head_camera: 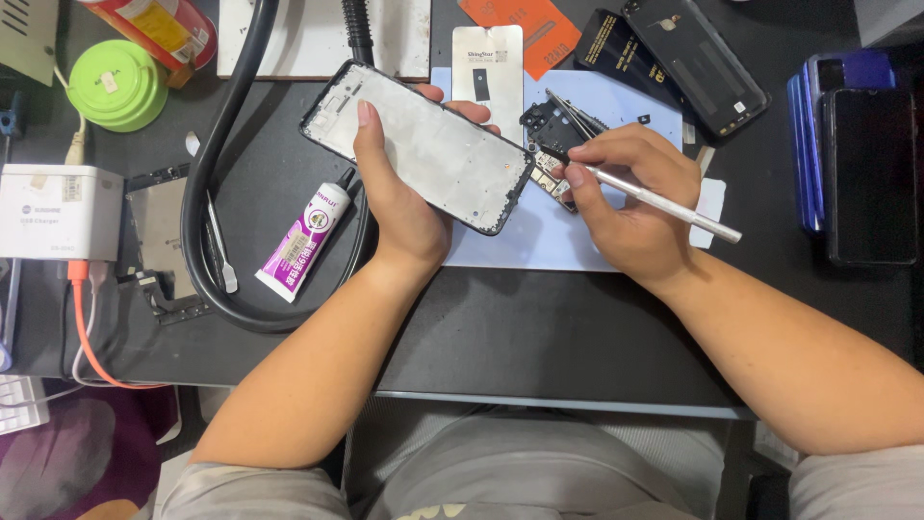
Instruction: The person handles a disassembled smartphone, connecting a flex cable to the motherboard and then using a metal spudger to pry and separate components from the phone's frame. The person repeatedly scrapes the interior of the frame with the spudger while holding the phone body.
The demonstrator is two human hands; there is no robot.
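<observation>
Dark desk point(539, 327) fills the head view, with a pale blue mat point(539, 231) on it. Left hand point(399, 207) grips a phone frame point(419, 144), its long side running from 10 to 4 o'clock. Right hand point(630, 202) pinches a thin silver tool point(654, 200). Its tip points toward 10 o'clock, touching small dark phone parts point(553, 144) just beside the frame's lower end. A purple glue tube point(303, 243) lies at 9 o'clock.

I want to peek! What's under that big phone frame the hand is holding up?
Under the phone frame are the left hand's fingers and part of the pale blue mat. Whatever else lies beneath is covered.
</observation>
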